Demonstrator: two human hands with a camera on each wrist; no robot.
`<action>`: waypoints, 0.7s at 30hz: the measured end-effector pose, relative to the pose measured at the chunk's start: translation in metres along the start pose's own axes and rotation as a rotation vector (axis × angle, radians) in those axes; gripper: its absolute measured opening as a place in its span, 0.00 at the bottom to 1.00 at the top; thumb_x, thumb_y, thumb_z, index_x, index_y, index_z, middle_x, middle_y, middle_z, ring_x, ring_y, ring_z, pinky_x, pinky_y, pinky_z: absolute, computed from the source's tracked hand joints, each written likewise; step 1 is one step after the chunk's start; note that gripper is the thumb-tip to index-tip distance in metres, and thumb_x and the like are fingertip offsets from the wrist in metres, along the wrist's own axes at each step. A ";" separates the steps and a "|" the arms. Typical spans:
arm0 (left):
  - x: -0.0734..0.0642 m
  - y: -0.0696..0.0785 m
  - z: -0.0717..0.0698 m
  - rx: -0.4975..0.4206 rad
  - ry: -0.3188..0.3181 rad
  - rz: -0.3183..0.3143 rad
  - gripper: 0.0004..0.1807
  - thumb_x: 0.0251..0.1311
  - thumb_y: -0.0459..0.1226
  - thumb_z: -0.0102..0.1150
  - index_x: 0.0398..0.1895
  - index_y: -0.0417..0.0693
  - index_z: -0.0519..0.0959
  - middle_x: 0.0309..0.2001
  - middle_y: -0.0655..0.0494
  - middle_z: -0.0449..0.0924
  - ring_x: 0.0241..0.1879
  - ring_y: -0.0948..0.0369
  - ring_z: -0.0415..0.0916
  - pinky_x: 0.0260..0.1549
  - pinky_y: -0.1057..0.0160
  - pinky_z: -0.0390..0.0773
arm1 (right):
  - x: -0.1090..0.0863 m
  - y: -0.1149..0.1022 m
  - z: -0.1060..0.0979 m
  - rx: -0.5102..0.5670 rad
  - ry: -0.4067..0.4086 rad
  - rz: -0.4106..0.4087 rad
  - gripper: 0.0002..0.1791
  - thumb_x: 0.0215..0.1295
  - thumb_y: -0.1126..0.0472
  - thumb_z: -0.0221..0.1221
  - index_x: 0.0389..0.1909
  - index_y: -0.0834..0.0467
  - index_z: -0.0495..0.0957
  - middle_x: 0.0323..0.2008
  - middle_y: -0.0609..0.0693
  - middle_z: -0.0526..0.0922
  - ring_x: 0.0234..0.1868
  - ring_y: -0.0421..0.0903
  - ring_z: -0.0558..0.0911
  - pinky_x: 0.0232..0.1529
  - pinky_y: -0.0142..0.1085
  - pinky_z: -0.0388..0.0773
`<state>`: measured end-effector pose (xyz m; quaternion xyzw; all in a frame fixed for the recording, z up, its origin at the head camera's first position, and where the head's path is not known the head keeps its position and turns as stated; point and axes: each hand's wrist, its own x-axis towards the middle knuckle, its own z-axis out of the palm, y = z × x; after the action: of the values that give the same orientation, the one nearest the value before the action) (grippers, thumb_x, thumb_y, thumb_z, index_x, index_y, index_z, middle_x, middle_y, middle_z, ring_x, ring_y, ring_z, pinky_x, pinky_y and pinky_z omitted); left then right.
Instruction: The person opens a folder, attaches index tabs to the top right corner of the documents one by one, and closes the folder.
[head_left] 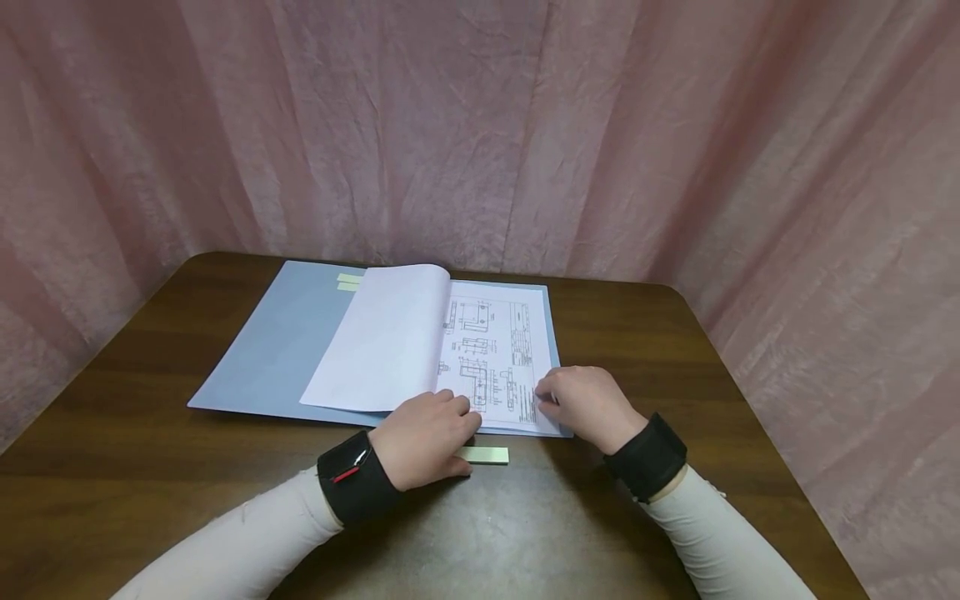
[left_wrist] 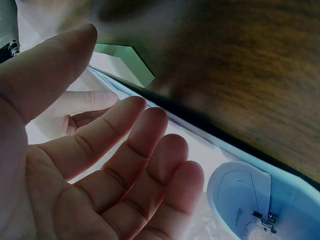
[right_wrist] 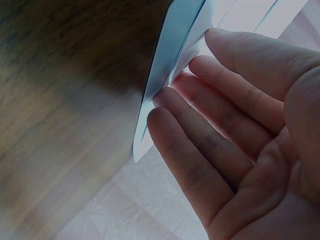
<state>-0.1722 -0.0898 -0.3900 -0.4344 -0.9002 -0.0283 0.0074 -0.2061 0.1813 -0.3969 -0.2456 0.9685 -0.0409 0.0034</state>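
Observation:
A light blue folder [head_left: 255, 350] lies spread on the table, with white sheets inside. One sheet [head_left: 382, 333] curves over to the left, its blank back up; the printed sheet [head_left: 498, 333] under it bears technical drawings. At the right edge of that printed sheet, my right hand [head_left: 588, 404] pinches the paper between thumb and curled fingers; in the right wrist view the sheet's edge [right_wrist: 192, 52] bends up there. My left hand [head_left: 427, 437], fingers loosely extended, rests by the folder's lower edge. Below its fingers lies a pale green sticky-note pad [head_left: 487, 455], partly hidden by the hand.
Two pale green sticky strips [head_left: 348, 282] are on the folder's left cover near the top. A metal fastener [left_wrist: 266, 222] shows at the folder's spine in the left wrist view. Pink curtains [head_left: 465, 133] hang behind the brown wooden table [head_left: 630, 325].

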 end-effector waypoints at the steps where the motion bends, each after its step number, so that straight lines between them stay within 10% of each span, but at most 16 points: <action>1: 0.000 0.000 0.001 0.002 0.000 0.000 0.25 0.57 0.53 0.85 0.47 0.47 0.87 0.34 0.57 0.79 0.34 0.59 0.72 0.34 0.62 0.74 | 0.000 0.000 0.000 0.002 0.000 0.001 0.04 0.69 0.60 0.76 0.42 0.54 0.94 0.29 0.46 0.85 0.25 0.42 0.74 0.28 0.36 0.71; 21: 0.002 -0.001 0.006 -0.011 -0.029 -0.019 0.20 0.60 0.50 0.84 0.46 0.48 0.89 0.32 0.58 0.81 0.32 0.60 0.72 0.34 0.62 0.74 | -0.001 0.000 -0.001 0.007 0.001 0.001 0.04 0.69 0.60 0.76 0.42 0.54 0.94 0.30 0.46 0.85 0.25 0.43 0.74 0.29 0.36 0.71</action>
<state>-0.1743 -0.0886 -0.3957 -0.4263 -0.9042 -0.0270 -0.0083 -0.2052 0.1820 -0.3962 -0.2448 0.9685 -0.0445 0.0038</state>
